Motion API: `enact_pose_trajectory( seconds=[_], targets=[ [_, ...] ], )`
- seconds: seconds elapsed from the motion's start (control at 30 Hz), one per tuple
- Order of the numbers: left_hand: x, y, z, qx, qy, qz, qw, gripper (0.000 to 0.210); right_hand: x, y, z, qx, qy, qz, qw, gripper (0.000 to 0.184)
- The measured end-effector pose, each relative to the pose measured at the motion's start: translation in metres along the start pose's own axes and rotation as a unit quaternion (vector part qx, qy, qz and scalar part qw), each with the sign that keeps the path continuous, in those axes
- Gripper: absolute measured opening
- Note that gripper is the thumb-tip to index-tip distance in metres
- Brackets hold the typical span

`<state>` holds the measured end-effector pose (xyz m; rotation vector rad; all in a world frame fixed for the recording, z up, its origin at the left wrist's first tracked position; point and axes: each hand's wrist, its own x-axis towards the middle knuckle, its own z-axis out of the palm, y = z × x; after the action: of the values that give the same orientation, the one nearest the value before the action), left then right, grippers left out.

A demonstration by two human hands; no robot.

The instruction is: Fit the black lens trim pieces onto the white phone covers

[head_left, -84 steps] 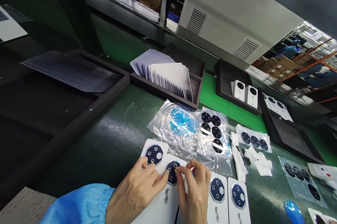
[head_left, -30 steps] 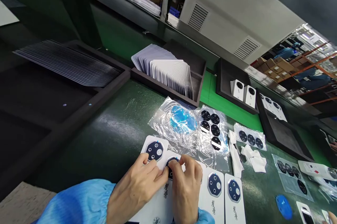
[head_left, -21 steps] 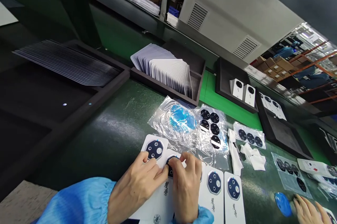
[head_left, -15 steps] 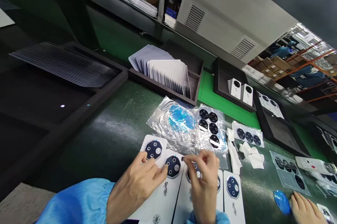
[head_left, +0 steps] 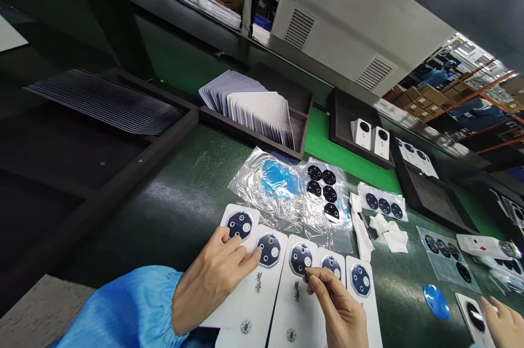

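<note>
White rounded panels, each with a dark blue octagonal disc, lie in a row before me. My left hand (head_left: 219,277) lies palm down over the leftmost white panel (head_left: 233,304), which overlaps its neighbour. Its fingers are bent and apart, the tips touching the panels beside the discs; nothing shows in them. My right hand (head_left: 341,310) pinches a small dark piece (head_left: 307,276), too small to name, just below the disc of the middle panel (head_left: 295,304). Further right are another partly covered panel (head_left: 329,266) and the rightmost panel (head_left: 364,304).
Clear plastic with blue film (head_left: 280,179) and a sheet of black octagons (head_left: 329,193) lie ahead. Behind stands a black tray (head_left: 254,138) of fanned white cards. White cloths (head_left: 395,239) and a blue disc (head_left: 436,301) are at right. Another person's hand (head_left: 503,321) touches a panel there.
My right hand has moved down and right, from above the discs to below the middle panel's disc. My left hand stays nearly in place. The other person's hand has shifted onto a panel.
</note>
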<state>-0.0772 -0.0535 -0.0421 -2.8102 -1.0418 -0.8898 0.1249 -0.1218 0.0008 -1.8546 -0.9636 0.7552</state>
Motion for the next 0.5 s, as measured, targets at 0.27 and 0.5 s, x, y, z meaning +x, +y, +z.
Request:
enact_pose_trajectory(
  seconds=[0.27, 0.5],
  targets=[
    [-0.008, 0.001, 0.015, -0.004, 0.027, -0.008, 1.0, 0.034, -0.01, 0.001, 0.002, 0.031, -0.009, 0.006, 0.999, 0.038],
    [-0.002, 0.001, 0.004, -0.015, 0.012, -0.003, 1.0, 0.035, -0.012, 0.0, 0.001, 0.08, -0.031, 0.048, 0.995, 0.035]
  ],
)
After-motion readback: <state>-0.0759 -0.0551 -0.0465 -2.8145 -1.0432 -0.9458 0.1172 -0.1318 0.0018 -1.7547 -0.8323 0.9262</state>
